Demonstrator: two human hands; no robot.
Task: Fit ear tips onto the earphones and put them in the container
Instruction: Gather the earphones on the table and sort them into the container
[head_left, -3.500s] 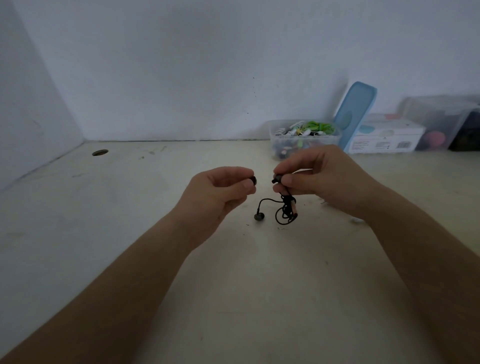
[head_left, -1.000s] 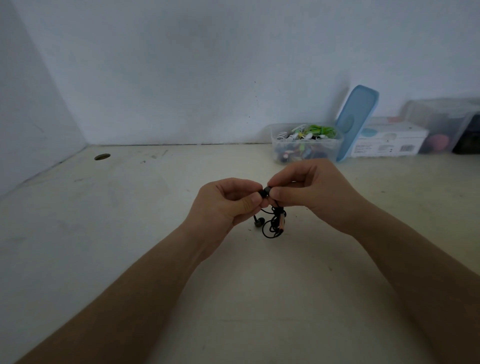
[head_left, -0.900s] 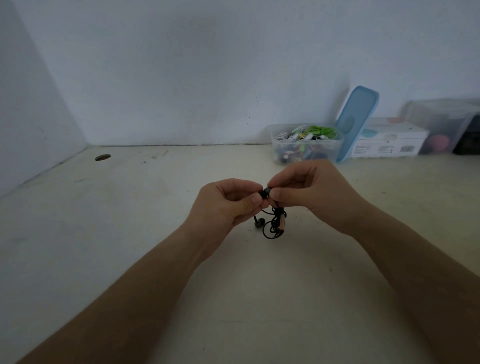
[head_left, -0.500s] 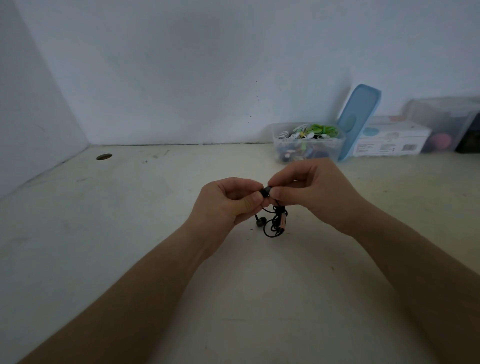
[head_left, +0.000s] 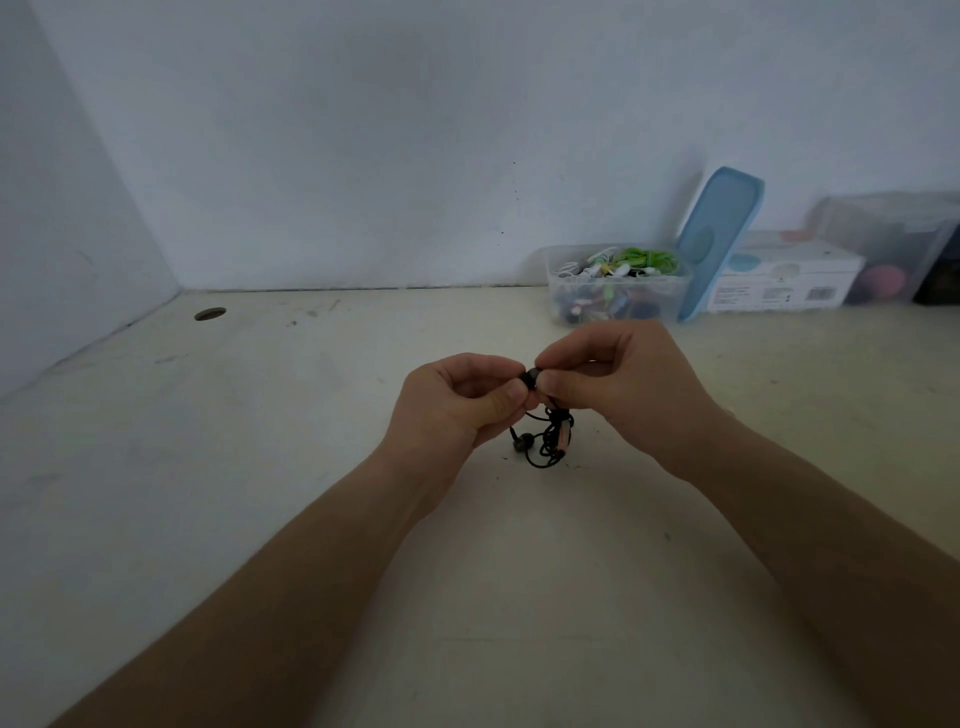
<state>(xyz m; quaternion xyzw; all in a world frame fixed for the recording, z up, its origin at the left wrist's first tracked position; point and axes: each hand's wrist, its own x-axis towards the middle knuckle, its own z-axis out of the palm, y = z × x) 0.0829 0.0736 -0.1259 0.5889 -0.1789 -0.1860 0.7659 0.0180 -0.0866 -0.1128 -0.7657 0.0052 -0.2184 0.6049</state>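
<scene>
Should the pinch slip, the piece would fall onto the pale, scuffed worktop (head_left: 208, 467). Something so small and dark could bounce or roll out of easy reach there. The clear plastic container (head_left: 618, 306), already heaped with white and green earphones, stands at the worktop's back edge towards the right. Its blue plastic lid (head_left: 722, 234) leans on the wall beside it. Both are well apart from the hands, so neither would catch a drop.

The left hand (head_left: 452, 410) and right hand (head_left: 623, 384) meet fingertip to fingertip above the middle of the worktop, both curled tight and pinching. To my eye, a skewed push here could leave the tip half seated or fold its skirt.

The black wired earphones (head_left: 550, 441) hang in a tangled coil beneath the right hand's pinch. One loose bud (head_left: 522, 441) dangles under the left hand, near the worktop. The small black ear tip (head_left: 531, 376) sits between the two thumbs, held by the left. I cannot tell whether it is on the nozzle.
</scene>
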